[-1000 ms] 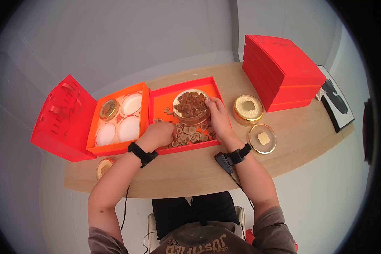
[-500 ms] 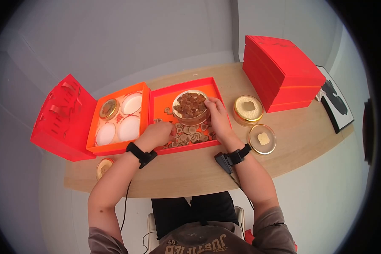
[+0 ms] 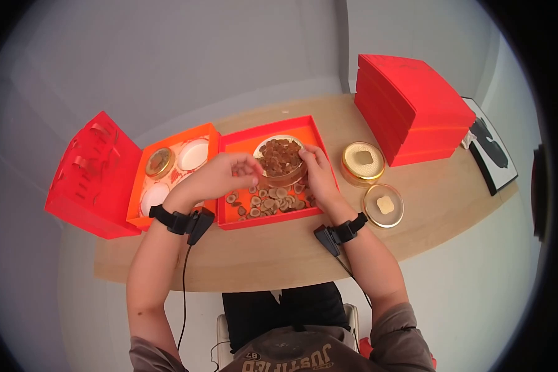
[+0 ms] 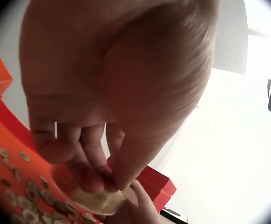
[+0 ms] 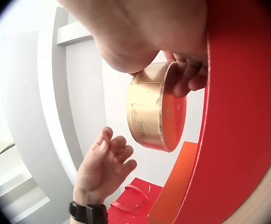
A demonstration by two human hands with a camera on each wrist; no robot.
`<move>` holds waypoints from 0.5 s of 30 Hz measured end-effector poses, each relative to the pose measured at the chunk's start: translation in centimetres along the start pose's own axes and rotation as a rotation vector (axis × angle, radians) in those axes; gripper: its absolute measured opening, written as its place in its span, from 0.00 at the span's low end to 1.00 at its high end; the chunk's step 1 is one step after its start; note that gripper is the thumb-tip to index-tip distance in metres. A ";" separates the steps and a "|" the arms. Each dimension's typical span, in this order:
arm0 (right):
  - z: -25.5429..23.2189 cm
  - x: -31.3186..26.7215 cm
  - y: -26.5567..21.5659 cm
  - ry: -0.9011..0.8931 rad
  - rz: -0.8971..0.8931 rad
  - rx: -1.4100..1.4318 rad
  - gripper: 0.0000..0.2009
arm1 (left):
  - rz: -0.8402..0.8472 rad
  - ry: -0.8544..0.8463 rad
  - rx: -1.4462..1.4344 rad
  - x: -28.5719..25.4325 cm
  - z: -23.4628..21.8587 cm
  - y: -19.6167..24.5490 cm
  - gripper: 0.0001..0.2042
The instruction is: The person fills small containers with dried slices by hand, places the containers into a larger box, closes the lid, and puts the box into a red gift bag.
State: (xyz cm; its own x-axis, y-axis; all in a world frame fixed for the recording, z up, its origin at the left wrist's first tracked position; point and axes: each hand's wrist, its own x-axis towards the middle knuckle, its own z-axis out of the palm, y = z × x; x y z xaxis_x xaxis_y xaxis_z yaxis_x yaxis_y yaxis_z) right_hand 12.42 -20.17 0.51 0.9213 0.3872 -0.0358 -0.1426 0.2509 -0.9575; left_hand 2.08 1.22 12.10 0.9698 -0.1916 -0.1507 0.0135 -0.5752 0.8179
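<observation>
The right hand (image 3: 321, 178) grips the rim and side of a round clear container (image 3: 285, 180), held over the right part of the red-edged orange tray (image 3: 268, 221). Brown pieces (image 3: 281, 155) heap up inside it. Seen in the right wrist view, the container (image 5: 145, 116) has a gold label. The left hand (image 3: 220, 176) is raised just left of the container; in the right wrist view, the left hand's (image 5: 102, 168) thumb and forefinger pinch a small tan slice (image 5: 106, 139). Loose round slices (image 3: 279, 200) lie in the tray below both hands.
Left of the tray, an orange box (image 3: 167, 218) has round white wells and one filled jar (image 3: 160, 162). Beyond it stands a red bag (image 3: 93, 180). Two round gold-rimmed items (image 3: 363, 162) (image 3: 384, 205) and stacked red boxes (image 3: 409, 111) are at right.
The left hand has risen from the slices at the tray's front left and moved up beside the container, a slice between its fingertips. The right hand still grips the container in nearly the same place.
</observation>
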 end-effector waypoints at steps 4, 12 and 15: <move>-0.1 0.0 -0.1 -0.018 0.029 -0.020 0.23 | 0.073 0.228 0.012 2.2 0.9 1.0 0.08; -0.1 -0.1 0.0 0.017 0.029 0.006 0.23 | 0.043 0.477 0.184 3.3 0.8 -1.4 0.07; -0.2 0.2 0.4 0.007 0.005 -0.012 0.23 | -0.143 0.439 0.599 2.6 -0.1 -3.3 0.10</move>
State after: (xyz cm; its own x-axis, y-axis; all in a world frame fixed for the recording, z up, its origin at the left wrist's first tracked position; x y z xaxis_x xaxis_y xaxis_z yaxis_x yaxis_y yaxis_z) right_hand 12.64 -20.20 0.10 0.9230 0.3825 -0.0426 -0.1429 0.2379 -0.9607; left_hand 4.54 2.74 9.07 0.9782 0.1798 0.1044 0.1337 -0.9284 0.3467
